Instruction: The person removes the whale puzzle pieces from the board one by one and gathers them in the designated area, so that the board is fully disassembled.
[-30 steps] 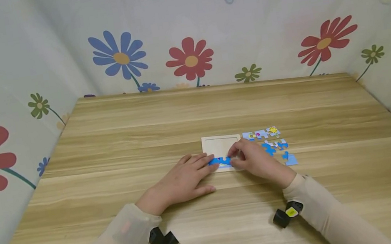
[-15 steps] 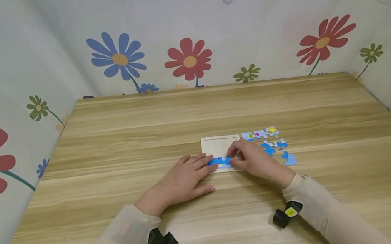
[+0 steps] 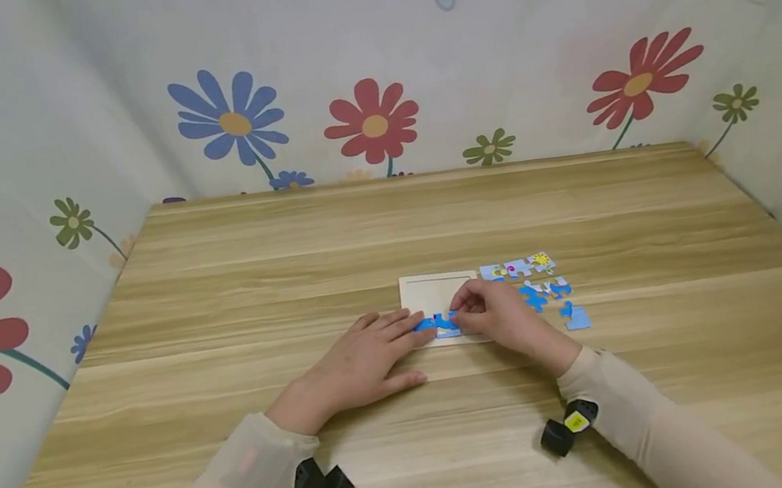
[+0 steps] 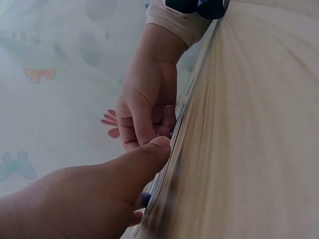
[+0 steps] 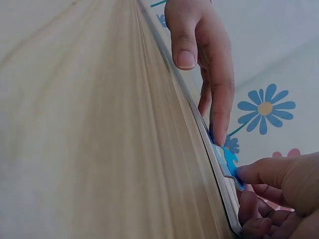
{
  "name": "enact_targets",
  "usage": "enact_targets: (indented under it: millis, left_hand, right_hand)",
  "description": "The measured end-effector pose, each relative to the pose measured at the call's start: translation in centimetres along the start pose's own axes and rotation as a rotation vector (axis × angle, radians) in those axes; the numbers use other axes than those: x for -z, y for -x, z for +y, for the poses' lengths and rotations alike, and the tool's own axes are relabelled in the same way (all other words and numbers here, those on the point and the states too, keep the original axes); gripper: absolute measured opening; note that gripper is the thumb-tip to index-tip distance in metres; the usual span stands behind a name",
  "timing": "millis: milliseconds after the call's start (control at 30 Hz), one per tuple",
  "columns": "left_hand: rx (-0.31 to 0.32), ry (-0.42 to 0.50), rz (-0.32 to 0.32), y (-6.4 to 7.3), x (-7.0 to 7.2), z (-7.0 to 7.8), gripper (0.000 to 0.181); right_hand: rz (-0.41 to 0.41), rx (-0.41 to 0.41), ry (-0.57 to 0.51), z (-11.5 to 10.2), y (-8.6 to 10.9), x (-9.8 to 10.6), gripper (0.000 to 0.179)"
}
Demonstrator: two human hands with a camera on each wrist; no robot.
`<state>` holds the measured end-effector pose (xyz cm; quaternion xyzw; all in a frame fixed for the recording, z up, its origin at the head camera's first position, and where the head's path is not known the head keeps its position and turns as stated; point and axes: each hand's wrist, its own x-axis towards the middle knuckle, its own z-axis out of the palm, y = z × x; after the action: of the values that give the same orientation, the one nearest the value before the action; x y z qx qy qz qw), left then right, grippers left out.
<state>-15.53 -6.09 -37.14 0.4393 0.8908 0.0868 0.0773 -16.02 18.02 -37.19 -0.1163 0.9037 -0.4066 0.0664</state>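
A shallow light-wood puzzle tray (image 3: 436,292) lies on the table, with blue jigsaw pieces (image 3: 444,323) along its near side. My left hand (image 3: 363,362) rests palm down, fingers extended, with the fingertips on the pieces at the tray's left side. From the right, my right hand (image 3: 508,317) pinches a blue jigsaw piece (image 5: 231,160) between thumb and curled fingers, low over the near part of the tray. In the right wrist view this piece sits slightly tilted at the thumb tip, close to the left fingertips. The right fingers hide the tray's right side.
Several loose jigsaw pieces lie right of the tray: light-blue ones with a yellow flower (image 3: 541,259) at the back, a blue one (image 3: 534,298) in the middle, a pale-blue one (image 3: 578,317) nearer. A flower-printed cloth (image 3: 298,30) stands behind the table (image 3: 285,243).
The head view has shifted slightly. My right fingers and the piece they pinch have moved a little left along the near row. My left hand stays in place on the tray.
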Motion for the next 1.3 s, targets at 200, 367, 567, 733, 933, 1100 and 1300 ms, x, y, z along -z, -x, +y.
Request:
enact_targets:
  millis: [200,367,567,733,933,1100,1300]
  left_hand:
    - [-0.015,-0.004,0.008,0.0,-0.1,-0.1,0.058]
    - [-0.027,-0.012,0.026,-0.1,-0.1,-0.1,0.057]
    - [-0.023,-0.013,0.032,-0.1,-0.2,-0.2,0.056]
    - [-0.022,-0.015,0.022,-0.1,-0.3,-0.2,0.056]
    - [-0.027,-0.022,0.032,0.0,-0.3,-0.2,0.056]
    - [-0.029,-0.033,0.029,0.0,-0.3,-0.2,0.056]
    - [-0.026,-0.040,0.022,0.0,-0.4,-0.3,0.055]
  right_hand:
    - [0.012,-0.029,-0.092,0.3,-0.2,0.5,0.010]
    - [0.017,-0.034,-0.094,0.2,-0.1,1.6,0.009]
    - [-0.002,-0.014,-0.056,0.1,-0.1,2.7,0.009]
    - [-0.015,-0.011,-0.081,0.3,0.0,3.6,0.009]
    - [-0.026,-0.006,-0.079,0.4,0.2,4.8,0.009]
    - [-0.043,0.009,-0.096,0.5,0.5,5.6,0.011]
    - [-0.066,0.000,-0.100,0.6,1.1,6.6,0.012]
